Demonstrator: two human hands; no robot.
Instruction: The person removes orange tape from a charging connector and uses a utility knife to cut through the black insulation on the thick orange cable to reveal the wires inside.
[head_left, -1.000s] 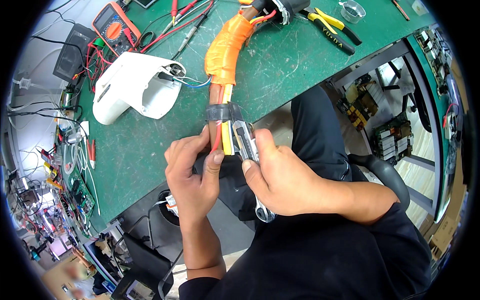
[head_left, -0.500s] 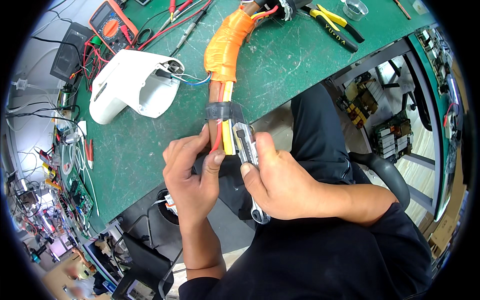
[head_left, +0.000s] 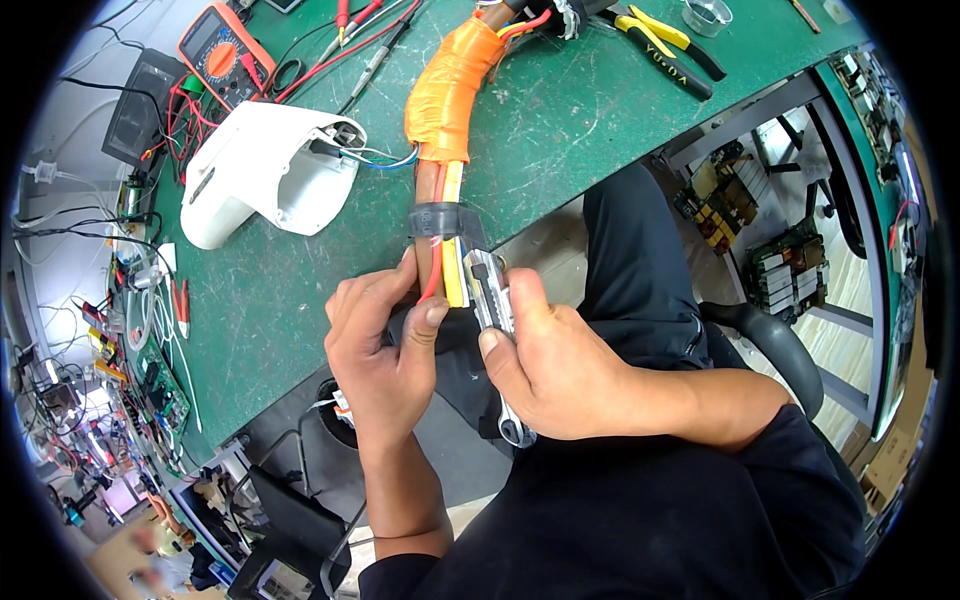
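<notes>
A thick bundle of red, yellow and brown wires comes toward me over the bench edge. Orange tape wraps its upper part, and a black band circles it lower down. My left hand pinches the bundle's lower end, its thumb on the red wire. In my right hand is a utility knife with a silver body, its tip up against the bundle's right side by the black band. The contact of its blade with the band is hard to make out.
A white plastic housing joined by thin wires lies left of the bundle. Behind it are a multimeter and test leads. Yellow-black pliers and a small clear dish rest at the far right of the green bench.
Both hands and the bundle have shifted very slightly to the left. The grips on the wires and the knife stay the same.
</notes>
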